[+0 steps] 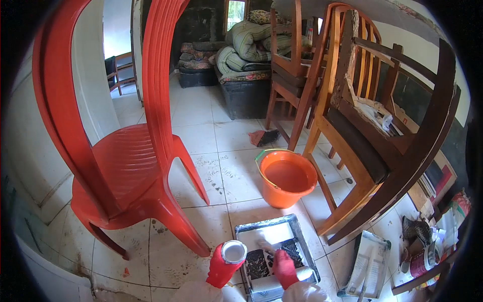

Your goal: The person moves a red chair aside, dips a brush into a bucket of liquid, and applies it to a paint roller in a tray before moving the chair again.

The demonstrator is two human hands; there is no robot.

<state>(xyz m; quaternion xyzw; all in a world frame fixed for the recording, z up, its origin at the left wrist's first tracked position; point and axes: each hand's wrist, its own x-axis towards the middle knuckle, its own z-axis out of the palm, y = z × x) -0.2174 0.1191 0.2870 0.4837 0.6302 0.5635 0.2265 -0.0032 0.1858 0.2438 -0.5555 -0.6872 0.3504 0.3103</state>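
Note:
My left hand [221,272], in a red glove, is wrapped around an upright cup [234,250] with a whitish rim and inside. In a red glove too, my right hand [285,268] is closed on what looks like a paintbrush [265,245], its tip over the white paint in a paint tray [294,219]. Black patches mark the tray's ridged part. A white paint roller [266,283] lies across the near end of the tray, partly hidden below my right hand.
An orange bucket [282,194] of reddish liquid stands beyond the tray. A red plastic chair [121,156] is at left, stacked wooden chairs [347,136] at right. Another paint tray [370,256] lies at lower right, near cluttered cans [422,261]. Rolled bedding [249,45] sits behind.

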